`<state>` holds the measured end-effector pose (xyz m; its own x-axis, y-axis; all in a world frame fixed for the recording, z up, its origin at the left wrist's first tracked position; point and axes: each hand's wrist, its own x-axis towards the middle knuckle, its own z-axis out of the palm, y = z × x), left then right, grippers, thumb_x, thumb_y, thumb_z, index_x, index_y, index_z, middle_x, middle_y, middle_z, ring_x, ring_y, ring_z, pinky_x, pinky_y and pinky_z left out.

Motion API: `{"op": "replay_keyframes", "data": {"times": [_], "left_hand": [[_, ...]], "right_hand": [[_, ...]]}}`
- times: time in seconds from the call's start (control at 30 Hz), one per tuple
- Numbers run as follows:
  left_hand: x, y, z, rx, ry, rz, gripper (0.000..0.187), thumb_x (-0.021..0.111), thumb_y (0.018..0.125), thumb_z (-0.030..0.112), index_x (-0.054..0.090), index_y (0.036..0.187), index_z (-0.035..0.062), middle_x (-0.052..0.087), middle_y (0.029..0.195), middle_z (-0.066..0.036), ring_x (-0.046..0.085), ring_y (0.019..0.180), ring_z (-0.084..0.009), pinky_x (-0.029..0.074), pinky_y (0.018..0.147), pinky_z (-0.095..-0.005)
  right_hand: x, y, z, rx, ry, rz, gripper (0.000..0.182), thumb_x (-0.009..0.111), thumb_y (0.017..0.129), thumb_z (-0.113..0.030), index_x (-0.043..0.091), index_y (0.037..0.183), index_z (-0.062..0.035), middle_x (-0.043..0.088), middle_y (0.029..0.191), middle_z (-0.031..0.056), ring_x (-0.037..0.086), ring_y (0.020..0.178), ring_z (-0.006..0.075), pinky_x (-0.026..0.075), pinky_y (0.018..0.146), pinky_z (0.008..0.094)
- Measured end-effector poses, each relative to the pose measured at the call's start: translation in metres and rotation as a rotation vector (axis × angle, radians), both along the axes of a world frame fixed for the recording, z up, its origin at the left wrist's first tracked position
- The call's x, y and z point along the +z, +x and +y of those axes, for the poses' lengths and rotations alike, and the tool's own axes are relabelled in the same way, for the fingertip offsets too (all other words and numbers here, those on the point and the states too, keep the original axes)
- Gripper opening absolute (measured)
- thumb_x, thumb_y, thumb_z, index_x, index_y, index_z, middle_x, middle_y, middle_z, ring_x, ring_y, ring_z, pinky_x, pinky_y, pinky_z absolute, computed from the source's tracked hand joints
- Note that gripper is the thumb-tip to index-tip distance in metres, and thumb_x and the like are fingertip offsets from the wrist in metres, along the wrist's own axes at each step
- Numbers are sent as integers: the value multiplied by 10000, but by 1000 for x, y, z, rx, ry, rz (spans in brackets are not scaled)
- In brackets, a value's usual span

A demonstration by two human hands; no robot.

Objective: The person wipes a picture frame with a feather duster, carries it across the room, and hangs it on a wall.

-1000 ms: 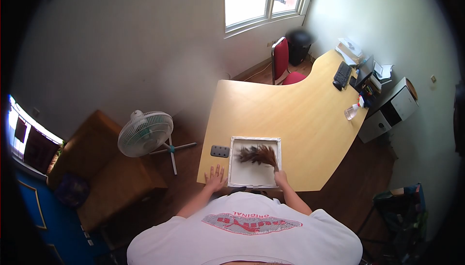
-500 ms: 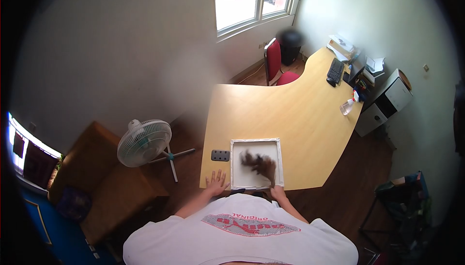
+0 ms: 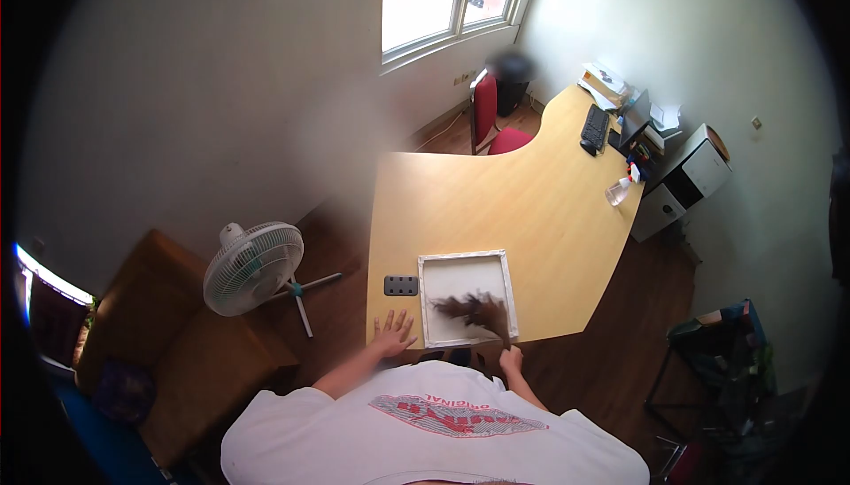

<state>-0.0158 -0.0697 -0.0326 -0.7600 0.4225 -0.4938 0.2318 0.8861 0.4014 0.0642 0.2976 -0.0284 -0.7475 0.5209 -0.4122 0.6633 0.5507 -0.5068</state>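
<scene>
"So, how are the two hands standing?"

"They're staying well apart. The right hand (image 3: 511,360) is closing round the handle of a feather duster (image 3: 475,310), just off the near edge of the desk (image 3: 549,246). The left hand (image 3: 390,336) is lying palm down on the desk's near left corner, its fingers spreading."

"And where are the feathers pointing?"

"Leftward, over the near part of a white stretched canvas (image 3: 465,271), which is lying with its frame side up. They're blurring, so I'm not managing to tell whether they're touching it."

"What's sitting about the left hand?"

"A dark grey slab with six round marks (image 3: 401,286) is lying just beyond it, left of the canvas."

"Farther out?"

"Toward the far right, a clear spray bottle (image 3: 617,191) is standing near the desk's edge, and a black keyboard (image 3: 595,128) is lying beyond it. A red-backed chair (image 3: 484,113) is standing behind the far edge, below the window (image 3: 425,7). On the left, a white pedestal fan (image 3: 254,270) is standing on the floor, near a brown sofa (image 3: 186,334)."
</scene>
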Motion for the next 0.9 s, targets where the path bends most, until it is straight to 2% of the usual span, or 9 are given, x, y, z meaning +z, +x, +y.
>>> {"op": "replay_keyframes", "data": {"times": [0.1, 0.3, 0.43, 0.53, 0.63, 0.7, 0.73, 0.83, 0.9], "left_hand": [[2, 0, -4, -8, 17, -5, 741, 277, 944, 653, 69, 1550, 281, -89, 1618, -7, -120, 1478, -305, -104, 1099, -651], [6, 0, -2, -3, -16, -15, 729, 290, 949, 638, 76, 1550, 283, -87, 1618, 7, -112, 1481, -292, -89, 1109, -644], [8, 3, 4, 23, -37, -6, 729, 291, 949, 638, 75, 1549, 286, -83, 1619, 11, -108, 1481, -295, -80, 1110, -648], [11, 3, 10, 54, -52, -21, 729, 290, 948, 640, 72, 1549, 288, -77, 1619, 10, -103, 1481, -299, -72, 1111, -651], [12, 4, 17, 93, -72, -36, 736, 286, 943, 650, 72, 1549, 291, -72, 1620, 10, -98, 1481, -305, -66, 1111, -653], [16, 6, 24, 140, -82, -43, 747, 313, 941, 644, 59, 1549, 291, -86, 1618, 20, -103, 1480, -310, -47, 1107, -669], [19, 7, 28, 148, -90, -44, 747, 313, 941, 644, 59, 1549, 291, -86, 1618, 20, -103, 1480, -310, -47, 1107, -669], [27, 5, 47, 256, -52, -38, 754, 372, 940, 617, 174, 1540, 204, 10, 1622, -56, -25, 1483, -334, -8, 1117, -660], [30, -3, 66, 411, -59, -23, 718, 461, 936, 564, 373, 1454, 75, 275, 1548, -176, 235, 1435, -365, 168, 1142, -571]], "right_hand": [[4, 9, -2, -235, -3, -7, 355, 530, 811, -221, 654, 939, 86, 642, 973, 329, 618, 1006, 453, 484, 869, 521], [6, 20, 30, 334, 94, -68, 314, 514, 833, -191, 660, 949, 61, 644, 952, 330, 628, 988, 453, 495, 855, 513], [-6, -4, 40, -160, -42, 6, 330, 548, 843, -245, 676, 943, 42, 656, 1000, 293, 620, 1014, 444, 484, 892, 489], [-8, -27, 41, 188, 102, -56, 478, 551, 918, -420, 675, 939, 41, 643, 971, 325, 623, 991, 449, 498, 846, 498], [8, -42, 41, 420, 125, -67, 418, 562, 897, -362, 679, 952, 36, 651, 975, 308, 624, 985, 448, 495, 857, 494], [8, -52, 39, 431, 164, -8, 362, 571, 867, -302, 682, 947, 33, 660, 959, 294, 630, 973, 443, 493, 839, 487], [4, -60, 38, 201, 76, 111, 344, 571, 851, -276, 681, 945, 37, 662, 934, 294, 637, 958, 439, 491, 827, 486], [-28, -77, 34, -57, -34, 303, 362, 573, 867, -291, 675, 923, 51, 664, 861, 293, 655, 893, 430, 481, 776, 487], [-37, -88, 22, -79, -132, 195, 426, 576, 894, -357, 674, 915, 57, 665, 838, 291, 657, 848, 429, 479, 754, 483]]}}
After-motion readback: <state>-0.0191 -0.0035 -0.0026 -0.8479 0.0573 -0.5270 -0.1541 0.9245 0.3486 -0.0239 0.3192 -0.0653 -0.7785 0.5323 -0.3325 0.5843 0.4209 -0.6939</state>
